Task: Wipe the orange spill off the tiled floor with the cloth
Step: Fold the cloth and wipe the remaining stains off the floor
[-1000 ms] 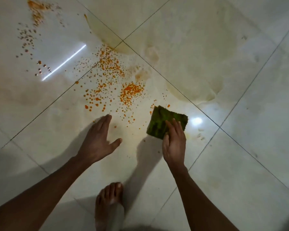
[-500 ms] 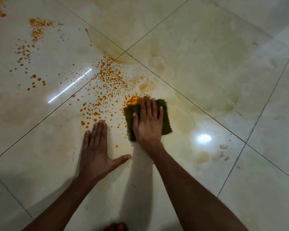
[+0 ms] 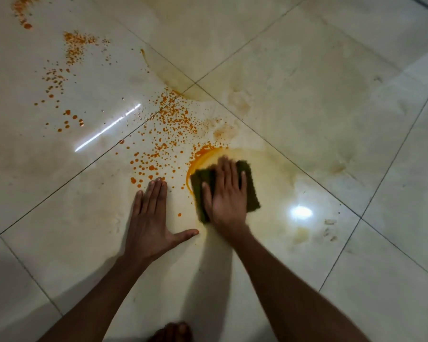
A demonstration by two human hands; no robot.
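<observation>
floor (image 3: 331,99): pale glossy tiles, carrying yellowish smears near the middle
spill (image 3: 173,124): orange droplets lying up-left of the hands, a wet orange arc touching the cloth's far-left edge
cloth (image 3: 251,191): dark green, lying flat under the right hand
right hand (image 3: 226,196): pressing the cloth, fingers straight, slightly apart
left hand (image 3: 151,220): resting flat on the tile beside the cloth, fingers together, thumb out
foot (image 3: 173,332): showing at the bottom edge

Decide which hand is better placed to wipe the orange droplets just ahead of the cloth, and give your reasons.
The right hand: it already presses flat on the green cloth, with the orange droplets just ahead and left. The left hand lies flat on the bare tile, holding nothing.
</observation>
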